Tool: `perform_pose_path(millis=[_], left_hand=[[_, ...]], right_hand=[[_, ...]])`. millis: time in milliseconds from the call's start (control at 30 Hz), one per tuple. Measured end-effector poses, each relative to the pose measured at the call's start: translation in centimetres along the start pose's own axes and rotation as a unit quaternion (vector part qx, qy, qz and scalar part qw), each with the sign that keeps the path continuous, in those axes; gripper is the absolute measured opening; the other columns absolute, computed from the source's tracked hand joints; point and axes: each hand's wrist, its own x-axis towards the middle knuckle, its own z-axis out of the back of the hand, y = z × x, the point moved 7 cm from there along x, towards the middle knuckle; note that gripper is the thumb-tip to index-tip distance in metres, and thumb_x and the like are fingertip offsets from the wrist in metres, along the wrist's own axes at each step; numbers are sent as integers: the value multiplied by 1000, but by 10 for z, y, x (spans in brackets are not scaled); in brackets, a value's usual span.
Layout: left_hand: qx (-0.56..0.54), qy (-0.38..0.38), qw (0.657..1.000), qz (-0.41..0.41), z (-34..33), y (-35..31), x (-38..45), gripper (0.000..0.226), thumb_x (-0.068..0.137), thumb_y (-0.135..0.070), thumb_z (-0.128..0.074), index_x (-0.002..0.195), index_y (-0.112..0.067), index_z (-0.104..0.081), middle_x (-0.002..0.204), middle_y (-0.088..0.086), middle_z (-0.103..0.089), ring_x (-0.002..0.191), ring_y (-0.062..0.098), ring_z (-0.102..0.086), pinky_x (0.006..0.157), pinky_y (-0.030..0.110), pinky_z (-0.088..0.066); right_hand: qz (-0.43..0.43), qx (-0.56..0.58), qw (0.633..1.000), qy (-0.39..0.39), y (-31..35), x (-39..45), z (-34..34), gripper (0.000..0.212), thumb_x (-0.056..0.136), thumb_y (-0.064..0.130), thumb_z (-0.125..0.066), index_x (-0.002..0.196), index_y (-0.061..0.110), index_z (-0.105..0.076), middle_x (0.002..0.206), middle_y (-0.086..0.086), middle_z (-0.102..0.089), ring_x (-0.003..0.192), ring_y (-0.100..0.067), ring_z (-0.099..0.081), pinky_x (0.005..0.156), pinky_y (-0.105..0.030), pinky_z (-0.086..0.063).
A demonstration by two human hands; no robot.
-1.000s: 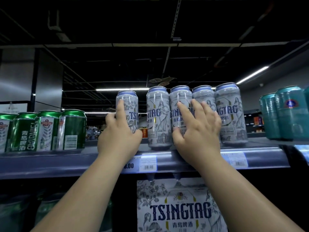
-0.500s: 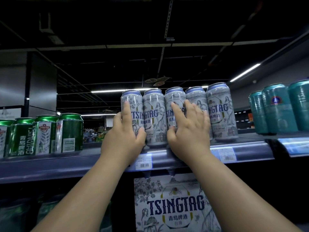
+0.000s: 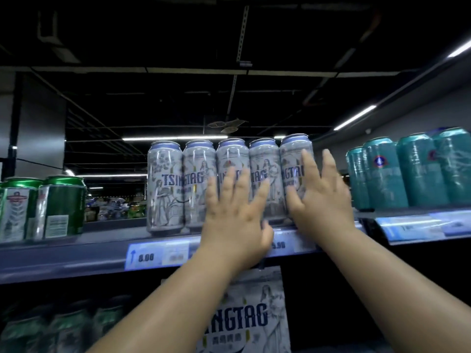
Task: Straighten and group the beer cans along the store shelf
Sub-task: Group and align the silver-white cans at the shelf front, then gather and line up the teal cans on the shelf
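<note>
Left hand [image 3: 235, 220] flat, fingers spread, palm against fronts of third and fourth silver cans [image 3: 201, 184]; grips nothing. Right hand [image 3: 319, 200] likewise spread, fingers on fifth, rightmost can. Five tall cans upright, long axes vertical, labels facing out, side by side touching, at front edge of shelf [image 3: 76, 258]. Green cans [image 3: 62, 207] well apart left; teal cans [image 3: 407, 169] right.

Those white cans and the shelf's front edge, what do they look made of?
White cans: probably thin metal with a glossy printed skin, given the lamp streaks and rolled top rims. Shelf front edge: looks like smooth plastic or coated metal with a dull sheen; too blurred to tell which.
</note>
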Motion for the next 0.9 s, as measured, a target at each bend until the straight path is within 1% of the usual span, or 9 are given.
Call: perform_pose_path(millis=[33, 100, 167, 267, 367, 433, 500, 700, 900], left_hand=[[11, 11, 1000, -6, -5, -11, 5, 83, 76, -51, -19, 155, -31, -3, 165, 10, 4, 147, 31, 18, 112, 59, 19], [29, 20, 999, 6, -9, -20, 14, 85, 74, -50, -17, 156, -31, -5, 165, 10, 4, 147, 33, 18, 111, 61, 19], [32, 19, 999, 16, -8, -21, 15, 84, 76, -50, -20, 157, -30, -6, 165, 9, 1, 148, 33, 15, 111, 61, 19], [12, -3, 1000, 24, 1, -24, 12, 81, 78, -47, -33, 156, -28, -20, 164, 11, -13, 150, 33, 1, 114, 61, 11], [-28, -29, 998, 44, 11, -30, 14, 76, 80, -45, -44, 152, -26, -33, 160, 12, -26, 149, 34, -11, 117, 58, 6], [-60, -42, 996, 49, 15, -43, 20, 73, 81, -44, -47, 150, -23, -37, 157, 14, -30, 147, 35, -15, 118, 57, 2], [-85, -55, 994, 39, 16, -63, 28, 72, 80, -42, -50, 148, -21, -41, 155, 16, -33, 146, 37, -19, 119, 56, -3], [-161, -87, 983, 8, 13, -143, 61, 70, 77, -36, -56, 143, -16, -48, 150, 17, -39, 142, 39, -27, 117, 55, -14], [-231, -42, 971, 47, -3, -200, 106, 73, 81, -50, -40, 150, -30, -29, 153, 2, -31, 141, 22, -23, 116, 46, -19]], right_hand=[[-9, 17, 1000, 20, -6, 1, -5, 78, 97, 45, -47, 157, 41, 3, 167, -6, -3, 131, -37, -44, 98, -49, -41], [5, 29, 999, 30, -9, 2, -12, 78, 100, 44, -44, 155, 41, 11, 164, -6, -13, 93, -32, -54, 71, -39, -40], [18, 28, 999, 20, -10, 3, -15, 77, 101, 43, -43, 155, 39, 13, 161, -7, -19, 81, -26, -46, 65, -36, -36], [30, 38, 999, 15, -12, 3, -13, 76, 101, 43, -42, 156, 39, 10, 159, -6, -21, 78, -25, -47, 60, -35, -34], [49, 80, 995, 35, -11, 4, -9, 75, 99, 42, -44, 156, 39, 5, 160, -5, -21, 106, -31, -54, 82, -43, -47], [59, 103, 992, 37, -17, 7, 1, 75, 97, 43, -49, 158, 36, -7, 160, -3, -25, 132, -29, -42, 104, -48, -40], [66, 82, 994, 12, -33, 11, 21, 73, 94, 43, -52, 158, 31, -20, 161, -3, -27, 142, -27, -31, 114, -48, -31], [57, 4, 998, -20, -119, 33, 78, 74, 91, 39, -58, 158, 28, -29, 163, -5, -26, 148, -25, -19, 117, -44, -20], [41, -93, 995, -17, -209, 56, 108, 75, 91, 42, -56, 158, 28, -25, 165, -9, -20, 151, -30, -12, 120, -49, -14]])
